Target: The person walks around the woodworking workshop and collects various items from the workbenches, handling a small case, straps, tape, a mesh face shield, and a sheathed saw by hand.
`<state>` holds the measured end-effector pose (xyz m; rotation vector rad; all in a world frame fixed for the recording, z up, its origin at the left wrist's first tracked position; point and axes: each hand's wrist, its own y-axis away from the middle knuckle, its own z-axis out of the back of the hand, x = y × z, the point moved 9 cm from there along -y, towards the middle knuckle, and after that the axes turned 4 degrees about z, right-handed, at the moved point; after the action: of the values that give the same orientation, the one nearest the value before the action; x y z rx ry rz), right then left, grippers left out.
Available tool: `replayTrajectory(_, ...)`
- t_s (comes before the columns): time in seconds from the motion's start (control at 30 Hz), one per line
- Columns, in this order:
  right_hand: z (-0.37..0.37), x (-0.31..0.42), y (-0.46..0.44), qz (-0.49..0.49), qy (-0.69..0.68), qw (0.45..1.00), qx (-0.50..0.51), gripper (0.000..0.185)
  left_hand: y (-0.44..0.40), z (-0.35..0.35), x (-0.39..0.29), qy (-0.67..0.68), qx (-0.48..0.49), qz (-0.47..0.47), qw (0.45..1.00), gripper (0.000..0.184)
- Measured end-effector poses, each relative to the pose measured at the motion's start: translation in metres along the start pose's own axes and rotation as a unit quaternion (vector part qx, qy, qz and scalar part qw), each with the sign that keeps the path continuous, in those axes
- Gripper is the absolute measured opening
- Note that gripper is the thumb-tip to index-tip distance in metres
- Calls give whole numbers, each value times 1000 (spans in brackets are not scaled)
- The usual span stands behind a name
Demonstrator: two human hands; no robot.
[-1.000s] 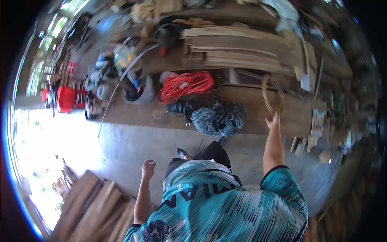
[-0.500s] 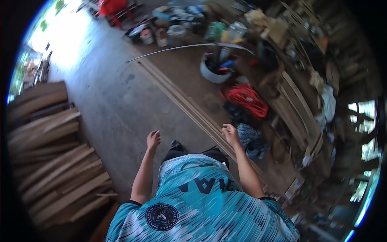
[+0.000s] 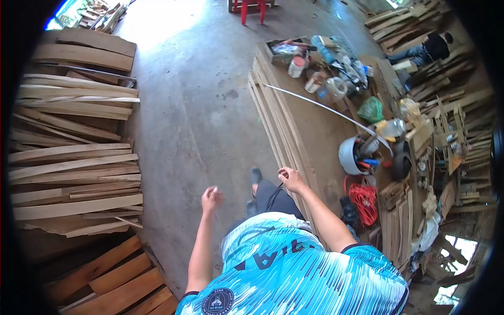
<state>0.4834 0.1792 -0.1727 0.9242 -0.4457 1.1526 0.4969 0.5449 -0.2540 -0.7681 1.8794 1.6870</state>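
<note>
My left hand (image 3: 211, 199) hangs in the air over the concrete floor, its fingers loosely bent and a little blurred, with nothing visible in it. My right hand (image 3: 292, 180) is held in front of my body with half-curled fingers and also appears to hold nothing. In the view it lies over the edge of the long thin wooden strips (image 3: 282, 126), and I cannot tell whether it touches them. A long pale flexible strip (image 3: 328, 108) stretches over the brown surface beyond, towards a white bucket of tools (image 3: 348, 155).
Stacked boards (image 3: 79, 157) line the left side. To the right lie jars (image 3: 336, 88), a green bag (image 3: 371, 109), a coiled red cord (image 3: 363, 203) and more lumber (image 3: 400, 223). A red stool (image 3: 253, 10) stands ahead; another person (image 3: 433, 48) is at the far right.
My view has turned right and lifted, bringing the left board stacks and the other person into sight. My feet have shifted in a step. Both hands stay low in front of me.
</note>
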Motion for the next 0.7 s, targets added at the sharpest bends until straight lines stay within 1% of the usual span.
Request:
replayTrajectory(0.03, -8, 8, -21, 1, -3, 1000, 17, 32, -15, 39, 30, -28, -64, -5, 998, 30)
replayTrajectory(0.07, -17, 16, -43, 2, -6, 999, 32, 32, -33, 92, 74, -159, -127, 11, 979, 29)
replayTrajectory(0.1, -24, 22, -65, 1, -7, 999, 46, 32, -33, 138, 116, -224, -189, 39, 955, 36)
replayTrajectory(0.13, -28, 29, -90, 24, 20, 999, 40, 31, -19, 174, 147, -322, -223, 115, 913, 35)
replayTrajectory(0.17, -24, 44, -110, 26, 3, 999, 25, 30, 27, 177, 148, -251, -236, 290, 893, 28)
replayTrajectory(0.2, -23, 52, -133, 26, -22, 999, 26, 29, 42, 192, 167, -245, -184, 421, 854, 25)
replayTrajectory(0.23, -24, 64, -162, 31, -52, 998, 27, 28, 53, 198, 161, -198, -207, 413, 865, 25)
replayTrajectory(0.3, -18, 86, -221, 44, -49, 998, 22, 27, 56, 191, 105, -199, -211, 355, 889, 25)
replayTrajectory(0.33, -18, 96, -244, 47, -49, 997, 21, 26, 52, 188, 81, -194, -221, 345, 891, 26)
replayTrajectory(0.37, -12, 117, -270, 70, -62, 995, 19, 24, 40, 184, 45, -189, -228, 333, 895, 26)
replayTrajectory(0.4, -8, 139, -298, 87, -66, 994, 28, 24, 19, 184, 26, -148, -243, 330, 900, 26)
replayTrajectory(0.47, 10, 185, -354, 138, -58, 988, 35, 24, -45, 178, -18, -44, -255, 269, 928, 21)
replayTrajectory(0.5, 17, 212, -378, 167, -50, 984, 35, 24, -86, 174, -53, -92, -225, 217, 945, 17)
replayTrajectory(0.53, 25, 234, -403, 166, -57, 984, 38, 24, -123, 164, -88, -91, -208, 192, 955, 17)
replayTrajectory(0.57, 33, 255, -429, 165, -64, 983, 39, 24, -158, 154, -121, -56, -217, 173, 959, 19)
replayTrajectory(0.63, 48, 288, -477, 178, -58, 982, 26, 23, -233, 131, -199, -97, -203, 114, 968, 23)
replayTrajectory(0.7, 52, 296, -522, 143, -64, 987, 20, 25, -300, 109, -269, -96, -165, 29, 981, 25)
